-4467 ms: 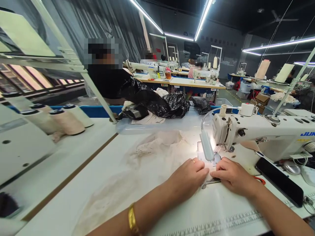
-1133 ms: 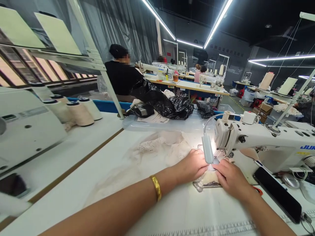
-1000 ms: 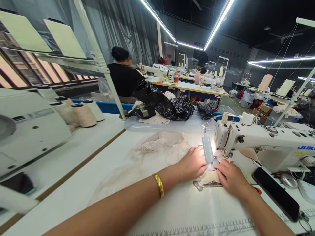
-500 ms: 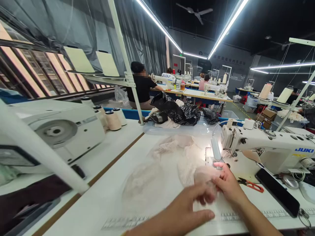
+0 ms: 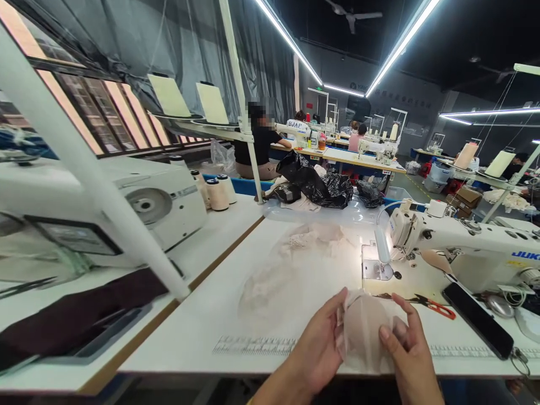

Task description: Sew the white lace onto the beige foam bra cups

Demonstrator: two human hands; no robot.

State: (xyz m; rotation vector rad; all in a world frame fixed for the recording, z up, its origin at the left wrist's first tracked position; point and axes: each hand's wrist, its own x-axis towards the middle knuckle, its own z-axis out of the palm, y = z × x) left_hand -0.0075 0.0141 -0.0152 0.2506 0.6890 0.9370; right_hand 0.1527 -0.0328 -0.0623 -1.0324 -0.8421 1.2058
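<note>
My left hand [image 5: 318,343] and my right hand [image 5: 409,343] hold a sheer, pale beige fabric piece [image 5: 366,332] between them, over the front edge of the white table. The left fingers grip its left side, partly hidden behind it. On the right side my thumb presses on the fabric, with the index finger raised. More sheer pale fabric with lace [image 5: 274,281] lies on the table to the left. Beyond my hands, the lit needle area of a white sewing machine [image 5: 455,236] shows its metal plate [image 5: 377,270].
Orange-handled snips [image 5: 439,307] and a black phone [image 5: 478,320] lie at right. A ruler strip [image 5: 253,345] runs along the front edge. Black plastic bags [image 5: 316,183] lie behind; a white pole [image 5: 126,225] slants at left. People sit farther back.
The fabric piece has come away from the needle area toward the front edge and now spans both hands. My left hand has closed on it. The view has shifted left.
</note>
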